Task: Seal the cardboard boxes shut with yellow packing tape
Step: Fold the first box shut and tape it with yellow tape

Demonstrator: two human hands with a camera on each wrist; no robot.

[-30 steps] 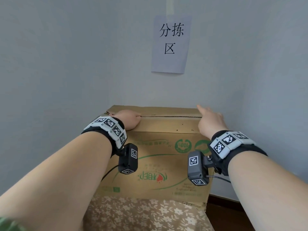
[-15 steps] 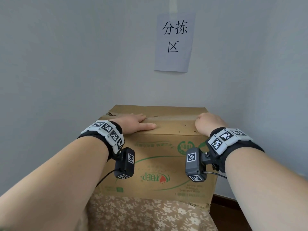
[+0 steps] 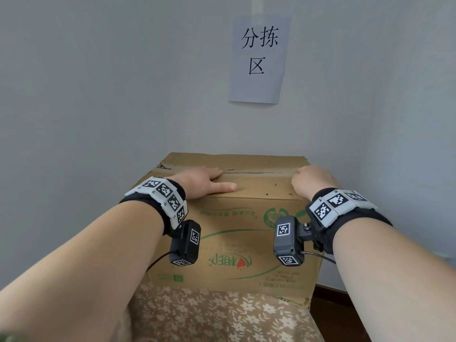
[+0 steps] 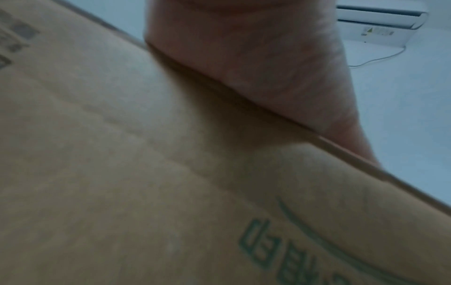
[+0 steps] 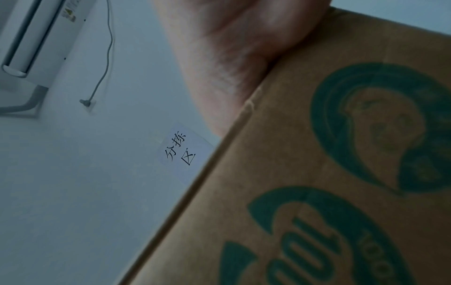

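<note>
On the floral cloth (image 3: 222,314) in the room corner sits your box (image 3: 237,245), closed, its 2 top flaps meeting at a dark seam (image 3: 256,172) that runs left to right. The print on the front face is green and upside down. No tape shows on the seam from the head view.

Your left hand (image 3: 201,181) lies flat on the top near the left end, palm down, fingers straight and reaching toward the seam, thumb stretched out along the front edge. It grips nothing. The left wrist view shows only the heel of that hand (image 4: 256,63) on the box edge (image 4: 341,146), blurred.

Your right hand (image 3: 311,180) rests on the top at the right end by the seam. Its fingers bend down out of sight, so I cannot tell whether they are curled or pressing. The right wrist view shows the palm (image 5: 239,54) against the box corner, no fingers.

A paper sign (image 3: 259,60) with 3 black characters hangs on the wall above the box. An air conditioner (image 5: 36,38) with a cord is high on the wall.
</note>
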